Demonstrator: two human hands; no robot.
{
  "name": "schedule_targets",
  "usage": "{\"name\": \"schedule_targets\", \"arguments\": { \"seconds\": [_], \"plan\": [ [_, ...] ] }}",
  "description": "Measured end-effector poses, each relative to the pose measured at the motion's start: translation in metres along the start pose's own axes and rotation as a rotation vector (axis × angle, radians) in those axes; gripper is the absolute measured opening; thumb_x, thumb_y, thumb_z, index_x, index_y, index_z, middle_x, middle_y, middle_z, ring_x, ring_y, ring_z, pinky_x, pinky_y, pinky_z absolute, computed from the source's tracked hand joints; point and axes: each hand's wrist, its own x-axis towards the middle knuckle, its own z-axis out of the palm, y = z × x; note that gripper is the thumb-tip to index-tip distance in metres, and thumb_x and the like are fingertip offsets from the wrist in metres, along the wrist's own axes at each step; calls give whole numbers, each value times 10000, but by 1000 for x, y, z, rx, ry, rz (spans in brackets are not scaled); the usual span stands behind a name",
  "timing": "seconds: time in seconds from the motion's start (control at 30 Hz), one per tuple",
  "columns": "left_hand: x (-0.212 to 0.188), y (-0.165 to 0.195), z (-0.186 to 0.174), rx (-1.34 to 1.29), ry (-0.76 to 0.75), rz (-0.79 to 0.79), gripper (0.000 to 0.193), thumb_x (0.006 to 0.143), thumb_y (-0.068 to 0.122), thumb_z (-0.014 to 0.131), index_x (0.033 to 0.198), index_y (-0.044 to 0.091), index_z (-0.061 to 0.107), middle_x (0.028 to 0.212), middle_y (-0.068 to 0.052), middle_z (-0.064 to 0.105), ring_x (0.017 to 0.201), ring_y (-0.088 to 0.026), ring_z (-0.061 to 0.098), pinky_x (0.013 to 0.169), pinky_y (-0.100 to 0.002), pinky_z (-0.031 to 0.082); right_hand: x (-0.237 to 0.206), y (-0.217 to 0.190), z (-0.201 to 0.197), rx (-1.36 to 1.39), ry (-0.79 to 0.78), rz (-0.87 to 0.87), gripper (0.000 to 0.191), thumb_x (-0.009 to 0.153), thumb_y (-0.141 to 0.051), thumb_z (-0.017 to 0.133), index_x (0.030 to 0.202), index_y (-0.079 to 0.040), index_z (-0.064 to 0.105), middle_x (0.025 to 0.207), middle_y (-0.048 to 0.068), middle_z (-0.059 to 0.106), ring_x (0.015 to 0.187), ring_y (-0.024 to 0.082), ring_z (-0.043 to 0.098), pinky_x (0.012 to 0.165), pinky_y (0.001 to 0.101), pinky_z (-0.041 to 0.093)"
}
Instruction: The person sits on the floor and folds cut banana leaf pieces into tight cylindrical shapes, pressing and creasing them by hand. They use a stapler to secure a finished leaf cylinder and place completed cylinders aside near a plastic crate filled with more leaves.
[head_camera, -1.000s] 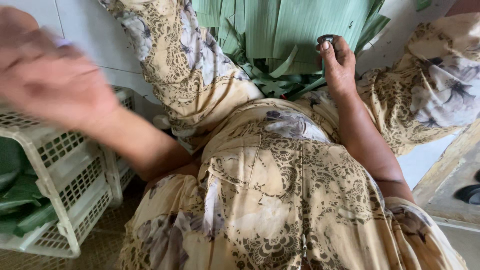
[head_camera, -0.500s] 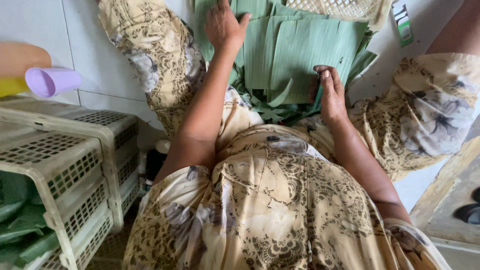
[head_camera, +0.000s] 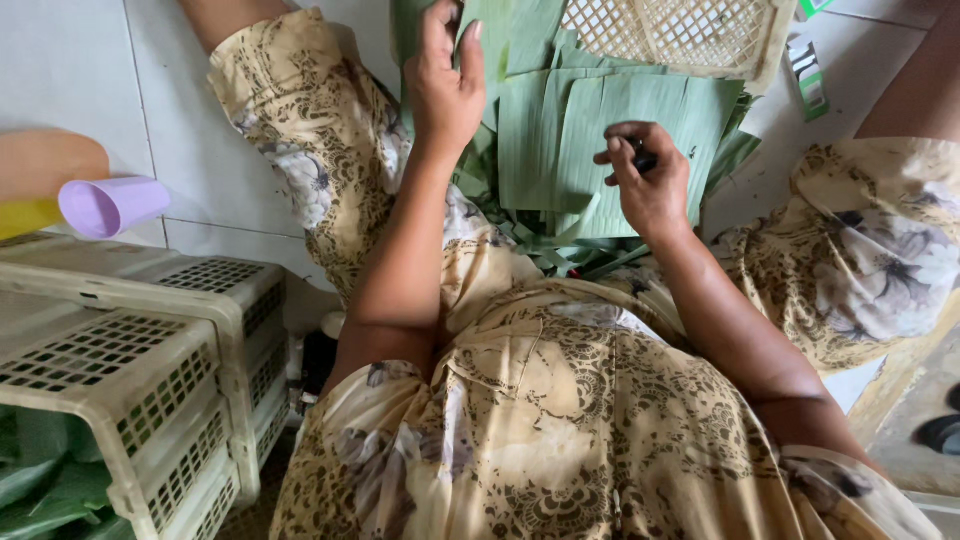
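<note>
To my left stand stacked cream plastic crates (head_camera: 150, 380) with lattice walls. Above them a lilac cup (head_camera: 108, 205) lies on its side, near an orange disc (head_camera: 45, 165) and something yellow (head_camera: 25, 217), against the white tiled floor (head_camera: 70, 70).

left: stacked cream crates (head_camera: 150, 380) block | far: lattice basket (head_camera: 690, 35) bounds leaf pile (head_camera: 600, 150) | knees (head_camera: 300, 130) flank pile | far-left: bare tiled floor (head_camera: 60, 70)
</note>
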Motion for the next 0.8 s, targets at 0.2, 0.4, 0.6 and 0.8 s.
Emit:
{"name": "schedule_targets", "arguments": {
  "seconds": [0.2, 0.4, 0.6, 0.8],
  "plan": [
    [-6, -19, -18, -749, -13, -257, 154, 1173, 126, 596, 1060, 53, 671, 914, 56, 609, 815, -20, 490, 769, -199, 394, 58, -42, 33, -169, -77, -53, 347, 1073, -240, 684, 1331, -9, 659, 1126, 72, 732, 879, 155, 689, 596, 247, 547],
    [-10, -34, -20, -731, -8, -429, 335, 1145, 217, 556, 1430, 43, 584, 1328, -44, 674, 1228, -128, 593, 1115, -297, 452, 101, -63, 55, 61, -302, 173, 432, 1046, -335, 646, 1369, -49, 621, 1139, 39, 758, 942, 94, 775, 559, 194, 516],
    [-16, -42, -5, -558, -61, -498, 465, 1160, 253, 520, 1562, 32, 448, 1481, -97, 612, 1349, -184, 561, 1172, -333, 445, 111, -52, 78, -17, -300, 172, 268, 978, -225, 766, 1163, -38, 713, 841, 5, 716, 707, 75, 688, 526, 215, 486],
    [-13, -34, 0, -24, -61, -357, 509, 1136, 304, 526, 1544, 25, 409, 1512, -137, 556, 1401, -201, 523, 1180, -332, 423, 116, -36, 81, 46, -260, 37, 123, 1025, -138, 757, 1056, -30, 708, 797, -34, 654, 658, 41, 592, 562, 225, 488]
  ]
}}
